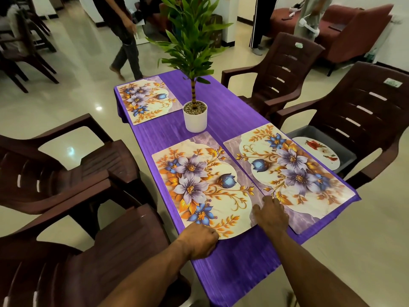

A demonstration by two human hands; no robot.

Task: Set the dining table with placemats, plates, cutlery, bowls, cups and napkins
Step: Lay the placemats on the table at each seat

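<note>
The left hand (200, 241) sits at the near edge of the middle placemat (204, 185), its fingers curled down onto that edge; the fingertips are tucked under the knuckles, so whether they pinch the mat or only press it cannot be told. The right hand (271, 214) lies flat with fingers spread and fairly straight, palm down across the narrow gap where the middle placemat meets the right placemat (290, 171), touching both near corners and gripping nothing. Both forearms run out of the bottom of the frame. The two mats lie side by side, almost touching, on the purple tablecloth (239, 262), whose near end is cut off below. Behind them stands a white pot (195, 118) filled with pebbles and holding a leafy plant (192, 29) whose top leaves the frame. A third placemat (146, 99) lies at the far left corner of the table. Brown plastic chairs (354, 120) stand around; on the seat of the nearest right one rests a grey tray (309, 131) holding a flower-patterned plate (321, 155), partly hidden by the table edge and the armrest. Farther back, people (125, 36) stand on the glossy floor, seen only from the torso down and blurred.
</note>
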